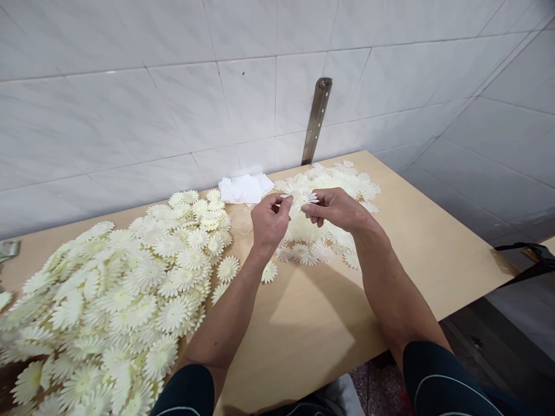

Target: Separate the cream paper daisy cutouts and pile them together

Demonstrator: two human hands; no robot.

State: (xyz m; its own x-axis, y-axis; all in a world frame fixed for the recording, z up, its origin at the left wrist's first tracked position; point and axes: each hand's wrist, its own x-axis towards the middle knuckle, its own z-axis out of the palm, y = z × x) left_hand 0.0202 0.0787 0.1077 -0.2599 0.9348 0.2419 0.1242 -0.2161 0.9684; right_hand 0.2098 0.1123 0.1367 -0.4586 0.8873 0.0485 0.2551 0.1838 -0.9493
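Observation:
Between my two hands is a white artificial daisy flower (pixel 298 196), its thin petals spread out. My left hand (pixel 272 218) pinches it at the left edge with thumb and forefinger. On the opposite side, my right hand (pixel 332 208) grips its petals between thumb and fingers. Just beneath and behind the hands lies a spread of similar pale flowers (pixel 347 184) on the table. A much larger heap of cream-yellow flowers (pixel 143 289) covers the left part of the table. One loose flower (pixel 269 272) rests below my left wrist.
White paper pieces (pixel 246 188) lie by the tiled wall (pixel 173 104), with a clear round plastic dish (pixel 241 219) in front. A slotted metal bracket (pixel 317 121) stands against the wall. The wooden table (pixel 425 242) ends at the right, where a dark strap (pixel 524 247) hangs.

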